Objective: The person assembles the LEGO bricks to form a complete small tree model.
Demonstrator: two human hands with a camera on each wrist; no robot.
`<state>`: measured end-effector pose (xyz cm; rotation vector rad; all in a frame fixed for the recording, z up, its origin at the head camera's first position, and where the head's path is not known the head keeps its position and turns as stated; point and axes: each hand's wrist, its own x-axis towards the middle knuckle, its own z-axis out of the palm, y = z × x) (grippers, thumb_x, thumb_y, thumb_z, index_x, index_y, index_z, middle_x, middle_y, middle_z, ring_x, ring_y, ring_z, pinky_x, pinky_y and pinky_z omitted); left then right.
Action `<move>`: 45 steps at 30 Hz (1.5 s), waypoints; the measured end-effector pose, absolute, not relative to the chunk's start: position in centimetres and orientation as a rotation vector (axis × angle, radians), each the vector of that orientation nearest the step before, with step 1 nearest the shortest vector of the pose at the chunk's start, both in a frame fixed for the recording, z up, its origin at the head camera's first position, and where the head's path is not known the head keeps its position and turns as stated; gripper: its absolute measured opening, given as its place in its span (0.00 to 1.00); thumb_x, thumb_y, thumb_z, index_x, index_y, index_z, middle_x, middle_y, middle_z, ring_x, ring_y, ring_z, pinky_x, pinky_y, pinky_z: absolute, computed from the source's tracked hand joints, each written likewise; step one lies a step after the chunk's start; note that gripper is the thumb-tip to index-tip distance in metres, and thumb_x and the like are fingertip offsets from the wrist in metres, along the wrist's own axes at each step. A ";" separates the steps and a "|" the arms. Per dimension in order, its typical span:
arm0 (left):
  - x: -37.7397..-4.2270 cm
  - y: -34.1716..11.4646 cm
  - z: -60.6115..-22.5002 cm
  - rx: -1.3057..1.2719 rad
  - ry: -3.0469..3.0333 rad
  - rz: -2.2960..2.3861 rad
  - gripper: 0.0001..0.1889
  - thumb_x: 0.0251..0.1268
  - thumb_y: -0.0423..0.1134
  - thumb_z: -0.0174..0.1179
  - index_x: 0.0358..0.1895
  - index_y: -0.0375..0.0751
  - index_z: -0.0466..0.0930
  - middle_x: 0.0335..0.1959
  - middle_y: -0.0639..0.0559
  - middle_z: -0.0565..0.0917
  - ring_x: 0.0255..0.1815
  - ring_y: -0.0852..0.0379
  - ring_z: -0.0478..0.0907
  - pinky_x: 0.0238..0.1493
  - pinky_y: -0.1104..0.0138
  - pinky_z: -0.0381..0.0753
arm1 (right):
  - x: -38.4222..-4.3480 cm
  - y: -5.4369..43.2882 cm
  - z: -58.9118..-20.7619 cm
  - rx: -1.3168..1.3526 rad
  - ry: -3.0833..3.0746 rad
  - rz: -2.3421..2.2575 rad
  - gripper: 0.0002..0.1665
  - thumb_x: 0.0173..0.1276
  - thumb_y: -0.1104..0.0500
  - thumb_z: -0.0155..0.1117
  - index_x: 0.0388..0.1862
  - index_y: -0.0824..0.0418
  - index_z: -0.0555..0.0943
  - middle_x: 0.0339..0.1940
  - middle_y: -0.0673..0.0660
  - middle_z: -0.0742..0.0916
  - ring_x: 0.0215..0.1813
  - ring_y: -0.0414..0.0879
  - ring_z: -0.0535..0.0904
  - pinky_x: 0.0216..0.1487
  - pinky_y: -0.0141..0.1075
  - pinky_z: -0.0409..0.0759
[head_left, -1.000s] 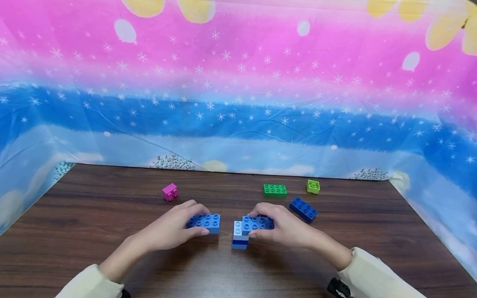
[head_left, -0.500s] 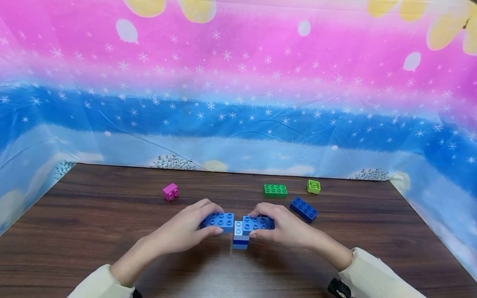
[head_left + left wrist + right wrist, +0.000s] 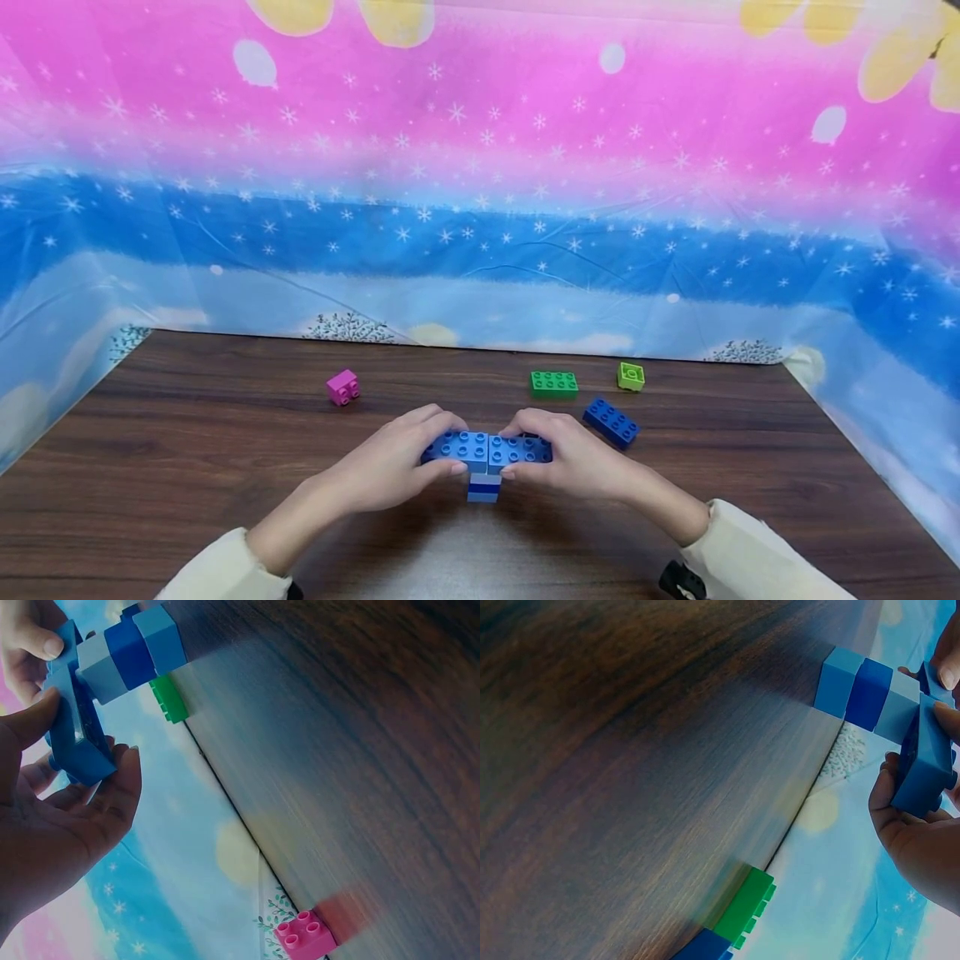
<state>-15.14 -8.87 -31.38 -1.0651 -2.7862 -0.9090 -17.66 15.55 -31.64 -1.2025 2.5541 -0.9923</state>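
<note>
In the head view my left hand (image 3: 375, 458) grips a blue toy building brick (image 3: 471, 451) between thumb and fingers. My right hand (image 3: 581, 458) pinches a second blue brick (image 3: 516, 451) of like shape. The two bricks stand end to end, level, across the top of a short stack. Seen from the left wrist, that stack has a pale blue brick (image 3: 103, 669) on top, a dark blue brick (image 3: 130, 655) in the middle and a blue brick (image 3: 160, 641) at the bottom. Whether the left brick is pressed fully onto the studs cannot be told.
On the brown wooden table (image 3: 187, 467) lie a pink brick (image 3: 343, 387) at the left, a green brick (image 3: 553, 384) behind the right hand, a dark blue brick (image 3: 611, 422) and a lime brick (image 3: 631, 377) at the right. A patterned cloth (image 3: 480, 233) stands behind.
My left hand has moved right with its blue brick, from apart to over the stack and up against the other blue brick. The right hand has stayed in place.
</note>
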 end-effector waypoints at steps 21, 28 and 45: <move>-15.3 -8.6 -31.7 -1.089 -2.799 -0.959 0.17 0.64 0.44 0.57 0.54 0.43 0.73 0.42 0.53 0.76 0.40 0.59 0.73 0.42 0.61 0.74 | -17.6 15.7 -31.7 -1.199 2.551 -1.001 0.15 0.62 0.54 0.63 0.46 0.56 0.75 0.42 0.48 0.80 0.42 0.39 0.75 0.41 0.33 0.76; -15.2 -8.3 -32.0 -1.069 -2.788 -0.976 0.16 0.65 0.46 0.55 0.52 0.44 0.73 0.42 0.54 0.77 0.38 0.61 0.72 0.40 0.64 0.74 | -17.6 15.6 -31.7 -1.211 2.546 -1.002 0.15 0.62 0.55 0.63 0.46 0.57 0.75 0.42 0.49 0.80 0.41 0.39 0.75 0.41 0.33 0.76; -15.5 -8.1 -31.8 -1.049 -2.808 -1.070 0.13 0.65 0.44 0.55 0.50 0.44 0.74 0.39 0.55 0.79 0.37 0.62 0.74 0.39 0.65 0.74 | -17.7 15.6 -31.6 -1.185 2.540 -0.998 0.15 0.62 0.55 0.63 0.47 0.57 0.75 0.43 0.49 0.80 0.43 0.41 0.75 0.42 0.33 0.76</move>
